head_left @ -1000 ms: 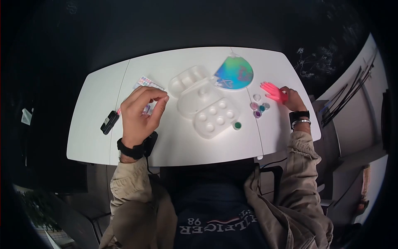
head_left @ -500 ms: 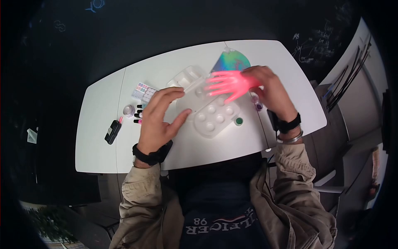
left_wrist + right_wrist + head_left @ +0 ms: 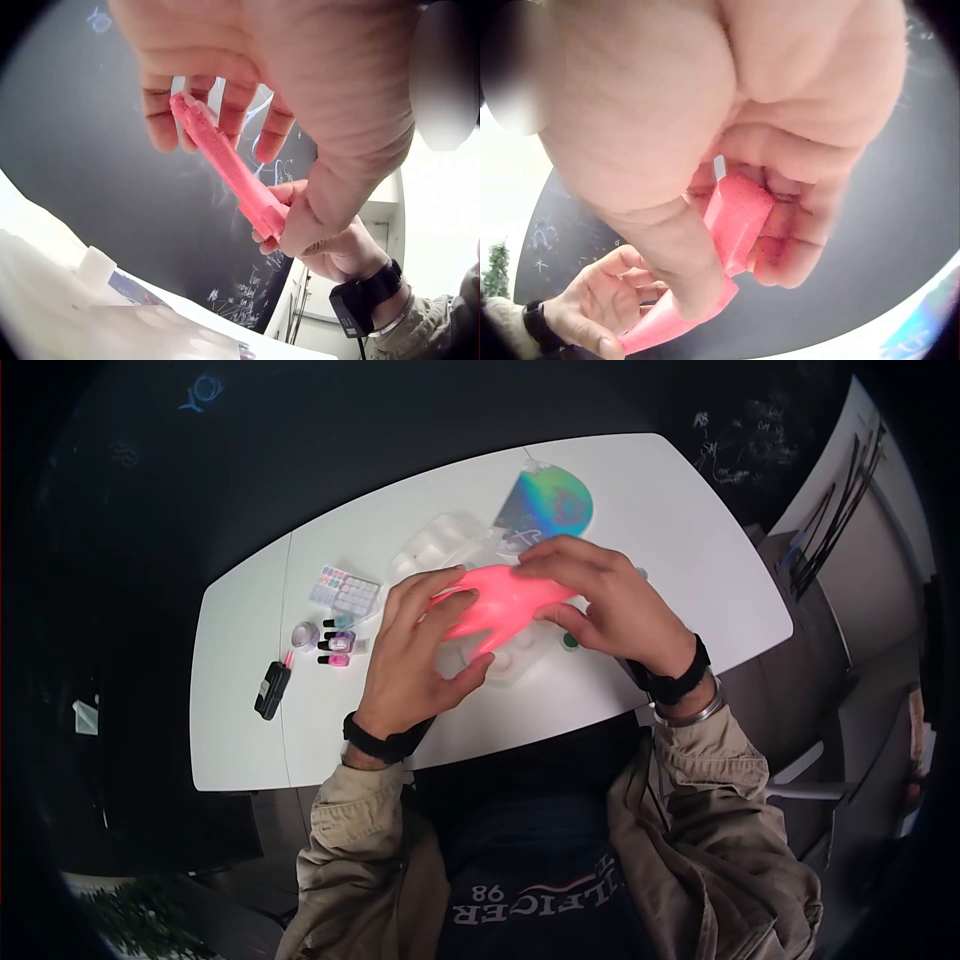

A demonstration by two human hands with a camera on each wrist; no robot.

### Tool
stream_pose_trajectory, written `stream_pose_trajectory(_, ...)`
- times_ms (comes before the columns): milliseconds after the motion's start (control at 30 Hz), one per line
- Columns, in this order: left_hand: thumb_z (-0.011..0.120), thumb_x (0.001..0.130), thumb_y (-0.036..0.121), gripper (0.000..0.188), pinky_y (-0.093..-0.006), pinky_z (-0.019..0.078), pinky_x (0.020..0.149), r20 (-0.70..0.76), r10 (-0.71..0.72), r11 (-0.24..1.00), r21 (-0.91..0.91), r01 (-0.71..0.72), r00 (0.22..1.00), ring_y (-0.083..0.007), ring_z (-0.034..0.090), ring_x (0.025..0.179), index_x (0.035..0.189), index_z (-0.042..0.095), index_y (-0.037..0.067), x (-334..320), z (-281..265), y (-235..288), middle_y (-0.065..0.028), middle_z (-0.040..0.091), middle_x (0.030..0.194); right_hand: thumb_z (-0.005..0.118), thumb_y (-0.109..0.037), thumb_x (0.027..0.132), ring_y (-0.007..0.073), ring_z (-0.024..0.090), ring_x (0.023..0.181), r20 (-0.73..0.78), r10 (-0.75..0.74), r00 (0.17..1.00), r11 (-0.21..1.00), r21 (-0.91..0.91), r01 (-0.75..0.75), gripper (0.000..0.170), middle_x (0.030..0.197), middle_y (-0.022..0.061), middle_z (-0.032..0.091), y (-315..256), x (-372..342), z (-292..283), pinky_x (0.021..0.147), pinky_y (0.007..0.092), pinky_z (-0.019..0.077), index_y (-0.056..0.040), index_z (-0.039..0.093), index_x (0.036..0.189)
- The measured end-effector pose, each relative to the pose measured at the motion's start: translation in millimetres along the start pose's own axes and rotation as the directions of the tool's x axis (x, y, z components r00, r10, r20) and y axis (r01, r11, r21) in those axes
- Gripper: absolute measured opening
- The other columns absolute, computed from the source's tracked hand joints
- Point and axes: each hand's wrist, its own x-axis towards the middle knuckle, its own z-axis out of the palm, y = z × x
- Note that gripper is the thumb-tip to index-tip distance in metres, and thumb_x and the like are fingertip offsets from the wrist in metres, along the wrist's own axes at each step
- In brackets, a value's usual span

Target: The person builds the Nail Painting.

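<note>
Carried leftward from the table's right side over the past second, a glossy pink hand-shaped model (image 3: pixel 510 600) is now held aloft between a person's two hands. Beyond stretches a black wall (image 3: pixel 300 450) marked with faint blue and white writing, behind a white table (image 3: pixel 690 530) with a bowed far edge. On the table, a white plastic tray with moulded compartments and round wells (image 3: pixel 437 544) lies partly hidden beneath the model. The left hand (image 3: pixel 410 650) has come in with fingers parted and lightly bent over the model's finger end, thumb toward the body; whether they have closed on it cannot be told. The right hand (image 3: pixel 620 605) grips the model's wrist end, thumb on one side, curled fingers on the other. Beyond the tray lies a glossy fan-shaped blue-green piece (image 3: pixel 548 505). To the left are a clear plastic compartment box (image 3: pixel 357 598) beside a white sheet of coloured dots (image 3: pixel 328 585), a slim black device (image 3: pixel 270 690), a round lilac jar (image 3: pixel 305 635) near small black-capped bottles (image 3: pixel 340 642) and, by the right hand, a tiny green pot (image 3: pixel 570 642).
</note>
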Motion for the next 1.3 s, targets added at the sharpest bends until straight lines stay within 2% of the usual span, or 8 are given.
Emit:
stream_pose_trajectory(100,0.09,0.08,0.004,0.064,-0.0488,0.053,0.118,-0.034,-0.015,0.996,0.084,0.018,0.999,-0.04,0.062,0.142,0.141,0.068,0.004,0,1,-3,-0.0182,0.063,0.156,0.084,-0.009,0.093,0.0417,0.072,0.122,-0.109,-0.04,0.993,0.997,-0.077,0.032,0.043,0.138,0.0157,0.071,2,0,-6,0.103,0.048,0.0621,-0.0064,0.074,0.135)
stream_pose_trajectory(300,0.075,0.1,0.005,0.05,-0.0421,0.0579,0.111,-0.079,-0.298,0.946,-0.161,0.282,0.951,-0.0275,0.067,0.136,0.149,0.064,0.0,-15,19,-51,-0.0143,0.067,0.149,0.086,-0.016,0.095,0.0402,0.074,0.114,-0.253,-0.13,0.959,0.982,-0.163,0.091,0.037,0.128,0.016,0.073,9,-5,-41,0.098,0.0458,0.0634,-0.0052,0.076,0.129)
stream_pose_trajectory(433,0.061,0.119,0.031,0.043,-0.0412,0.0589,0.108,0.047,-0.607,0.689,-0.468,0.554,0.794,-0.0215,0.066,0.132,0.153,0.065,0.005,-22,32,-66,-0.0097,0.069,0.146,0.085,-0.015,0.095,0.0382,0.075,0.109,-0.288,-0.128,0.949,0.978,-0.196,0.073,0.032,0.123,0.015,0.074,12,-9,-51,0.094,0.0441,0.0636,-0.0046,0.077,0.124)
stream_pose_trajectory(533,0.055,0.121,0.044,0.05,-0.0409,0.0591,0.107,0.026,-0.643,0.644,-0.522,0.56,0.765,-0.0194,0.066,0.13,0.153,0.066,0.007,-15,38,-66,-0.0091,0.068,0.146,0.084,-0.014,0.097,0.0364,0.076,0.106,-0.295,-0.138,0.945,0.971,-0.227,0.071,0.026,0.12,0.0134,0.074,14,-9,-55,0.092,0.0434,0.0636,-0.0046,0.077,0.12)
stream_pose_trajectory(933,0.055,0.119,0.055,0.065,-0.0392,0.0538,0.113,0.126,-0.634,0.667,-0.409,0.622,0.763,-0.0234,0.063,0.139,0.163,0.061,0.008,-13,52,-75,-0.0126,0.065,0.156,0.08,-0.014,0.1,0.0334,0.075,0.098,-0.287,-0.155,0.945,0.971,-0.222,0.092,0.014,0.111,0.01,0.075,15,-8,-54,0.087,0.0432,0.0628,-0.0053,0.078,0.111)
stream_pose_trajectory(1033,0.059,0.119,0.049,0.06,-0.0397,0.0531,0.115,0.141,-0.639,0.659,-0.407,0.632,0.757,-0.0243,0.063,0.141,0.162,0.062,0.007,-12,50,-71,-0.0117,0.066,0.155,0.08,-0.015,0.1,0.0341,0.075,0.096,-0.288,-0.154,0.945,0.968,-0.234,0.086,0.014,0.11,0.0107,0.075,14,-10,-56,0.085,0.0438,0.0627,-0.0049,0.077,0.11)
stream_pose_trajectory(1133,0.071,0.114,0.03,0.049,-0.038,0.0551,0.112,0.044,-0.438,0.858,-0.279,0.432,0.898,-0.0276,0.066,0.135,0.155,0.069,0.004,-17,54,-86,-0.0149,0.067,0.149,0.08,-0.015,0.1,0.0349,0.076,0.095,-0.293,-0.153,0.944,0.968,-0.238,0.083,0.015,0.11,0.0115,0.075,15,-9,-55,0.084,0.0445,0.0627,-0.0044,0.077,0.11)
stream_pose_trajectory(1300,0.083,0.103,0.019,0.051,-0.0416,0.054,0.117,0.078,-0.369,0.913,-0.155,0.377,0.926,-0.0327,0.065,0.142,0.15,0.073,0.003,-14,50,-75,-0.0175,0.064,0.155,0.08,-0.013,0.099,0.0353,0.076,0.097,-0.279,-0.142,0.95,0.972,-0.222,0.08,0.015,0.111,0.0118,0.076,12,-11,-55,0.085,0.0449,0.0632,-0.0042,0.078,0.111)
